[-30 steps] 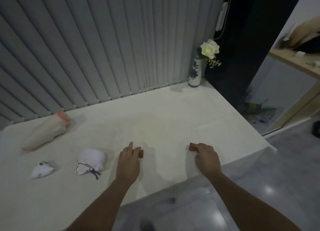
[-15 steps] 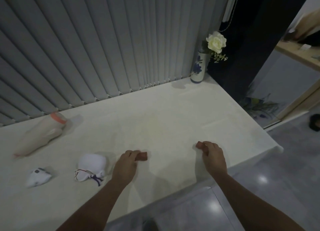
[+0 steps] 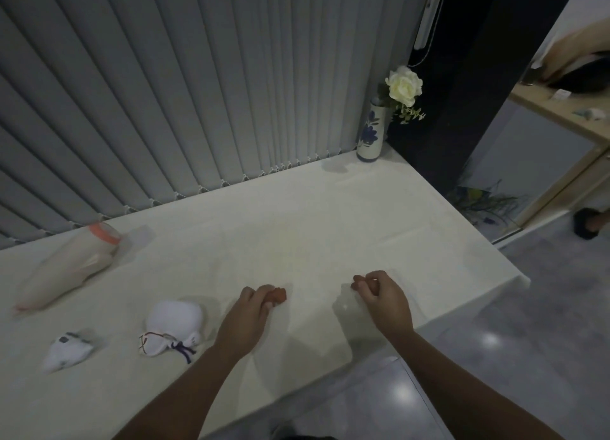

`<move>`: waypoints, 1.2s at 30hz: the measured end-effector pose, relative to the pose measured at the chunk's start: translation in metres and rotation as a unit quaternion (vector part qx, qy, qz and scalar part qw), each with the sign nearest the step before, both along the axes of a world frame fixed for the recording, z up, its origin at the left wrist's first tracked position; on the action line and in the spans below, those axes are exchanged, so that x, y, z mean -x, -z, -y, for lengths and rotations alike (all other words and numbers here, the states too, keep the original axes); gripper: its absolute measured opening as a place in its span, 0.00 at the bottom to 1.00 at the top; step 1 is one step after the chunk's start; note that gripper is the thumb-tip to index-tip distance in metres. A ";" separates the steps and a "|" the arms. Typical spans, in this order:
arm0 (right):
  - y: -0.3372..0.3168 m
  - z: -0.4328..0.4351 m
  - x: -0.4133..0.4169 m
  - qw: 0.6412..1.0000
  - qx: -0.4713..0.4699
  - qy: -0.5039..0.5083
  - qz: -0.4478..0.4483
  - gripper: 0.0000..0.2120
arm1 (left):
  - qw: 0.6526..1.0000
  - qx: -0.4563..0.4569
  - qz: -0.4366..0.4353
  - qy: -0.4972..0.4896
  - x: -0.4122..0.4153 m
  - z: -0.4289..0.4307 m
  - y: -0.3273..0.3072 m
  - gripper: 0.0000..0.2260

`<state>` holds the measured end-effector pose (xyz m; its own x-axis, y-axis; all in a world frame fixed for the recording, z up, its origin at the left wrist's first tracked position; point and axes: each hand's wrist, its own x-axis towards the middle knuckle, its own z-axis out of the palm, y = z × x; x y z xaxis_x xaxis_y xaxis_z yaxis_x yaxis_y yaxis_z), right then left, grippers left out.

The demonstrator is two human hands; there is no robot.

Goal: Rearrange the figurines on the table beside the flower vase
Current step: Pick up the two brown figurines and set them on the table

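My left hand is closed around a small reddish-brown figurine near the front of the white table. A second small reddish-brown figurine is pinched in my right hand, only its tip showing past the fingers. Both hands sit just above the tabletop, about a hand's width apart. The blue-and-white flower vase with a white rose stands upright at the far right corner of the table, well beyond both hands.
A white pouch with a cord and a smaller white pouch lie left of my left hand. A beige bag with an orange end lies at far left. Vertical blinds back the table; its right edge drops to the floor.
Both hands went from lying flat over the figurines to curled around them and lifted slightly. The view has tilted a little.
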<state>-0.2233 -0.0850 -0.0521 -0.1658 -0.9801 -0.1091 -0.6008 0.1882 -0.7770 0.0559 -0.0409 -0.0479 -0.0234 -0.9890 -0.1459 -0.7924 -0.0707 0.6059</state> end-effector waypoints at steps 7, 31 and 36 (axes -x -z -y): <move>-0.013 0.006 -0.015 1.000 0.001 -0.015 0.013 0.10 | 1.000 0.014 0.024 0.005 0.011 0.024 -0.011 0.11; -0.036 0.111 0.059 0.999 0.017 -0.051 0.006 0.19 | 0.999 -0.001 -0.022 0.049 0.139 0.151 -0.031 0.17; -0.038 0.133 0.078 0.998 0.009 -0.067 0.006 0.19 | 0.999 0.009 -0.030 0.027 0.158 0.168 -0.031 0.15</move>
